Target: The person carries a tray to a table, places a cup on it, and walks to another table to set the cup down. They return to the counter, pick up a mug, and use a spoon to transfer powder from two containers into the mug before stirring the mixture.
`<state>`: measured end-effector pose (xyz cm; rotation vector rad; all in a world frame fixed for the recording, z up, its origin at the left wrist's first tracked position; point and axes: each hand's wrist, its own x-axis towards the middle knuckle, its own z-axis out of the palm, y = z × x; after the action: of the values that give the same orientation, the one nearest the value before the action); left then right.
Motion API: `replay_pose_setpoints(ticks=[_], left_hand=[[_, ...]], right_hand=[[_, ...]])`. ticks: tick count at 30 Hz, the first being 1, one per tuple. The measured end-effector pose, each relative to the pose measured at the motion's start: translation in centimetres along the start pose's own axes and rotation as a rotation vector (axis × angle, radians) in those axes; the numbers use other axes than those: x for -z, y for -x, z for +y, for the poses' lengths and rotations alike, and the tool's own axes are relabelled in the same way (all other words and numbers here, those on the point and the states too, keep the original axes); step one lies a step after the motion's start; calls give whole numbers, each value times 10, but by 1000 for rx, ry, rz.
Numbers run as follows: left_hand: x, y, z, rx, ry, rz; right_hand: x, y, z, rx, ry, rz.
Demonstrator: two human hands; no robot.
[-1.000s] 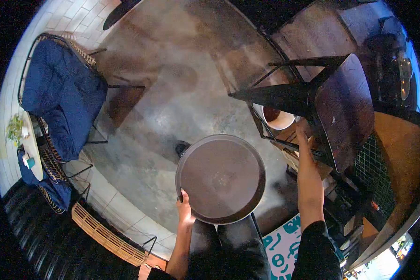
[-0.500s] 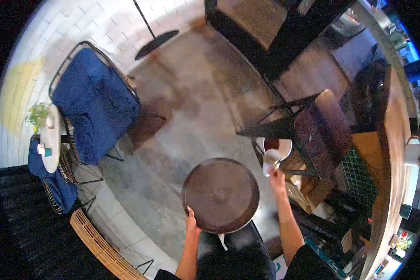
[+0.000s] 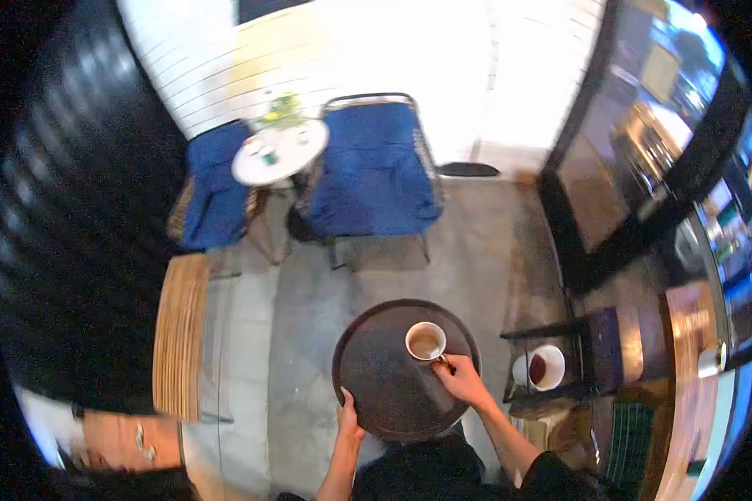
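A round dark brown tray [image 3: 384, 376] is held in front of my body. My left hand [image 3: 348, 417] grips its left rim, with the thumb on top. My right hand [image 3: 462, 381] is closed on the handle of a white cup [image 3: 426, 341] at the right part of the tray. Some brownish liquid shows inside the cup. Whether the cup's base touches the tray cannot be made out.
Blue cushioned chairs [image 3: 368, 167] flank a round white table [image 3: 284, 159] with small items and a plant [image 3: 284, 111]. A slatted bench [image 3: 180, 334] stands at left. At right are a white bucket [image 3: 546, 367], a stool and a wooden counter [image 3: 689, 376].
The view has turned left toward the blue chairs and white table. My right hand has brought the cup from beside the white bucket to over the tray. My left hand still holds the tray.
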<state>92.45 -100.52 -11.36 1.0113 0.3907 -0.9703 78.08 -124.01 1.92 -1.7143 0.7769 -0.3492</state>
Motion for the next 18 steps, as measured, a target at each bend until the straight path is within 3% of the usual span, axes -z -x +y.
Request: replay_pose_setpoints(ticks=[2,6,9,11,16,18], left_hand=[[31,33,17,-138,92,-41],[71,95,55,-410,263,275],[134,139,35,-478,480,464],[160,156,21,-653,608,490],[146,231,18,-817,849,819],[173,258,2,-854,937,911]], right_hand=[[-39,-3,-13,111,44,-175],[-122,-1,-65,362,100,-498],[-193,16,-88,342,29,-832],[-243,21,-95,607,55,-968],[-334,40,-129,546,109,-1449],[-382,74,-129,564,163,-1611]])
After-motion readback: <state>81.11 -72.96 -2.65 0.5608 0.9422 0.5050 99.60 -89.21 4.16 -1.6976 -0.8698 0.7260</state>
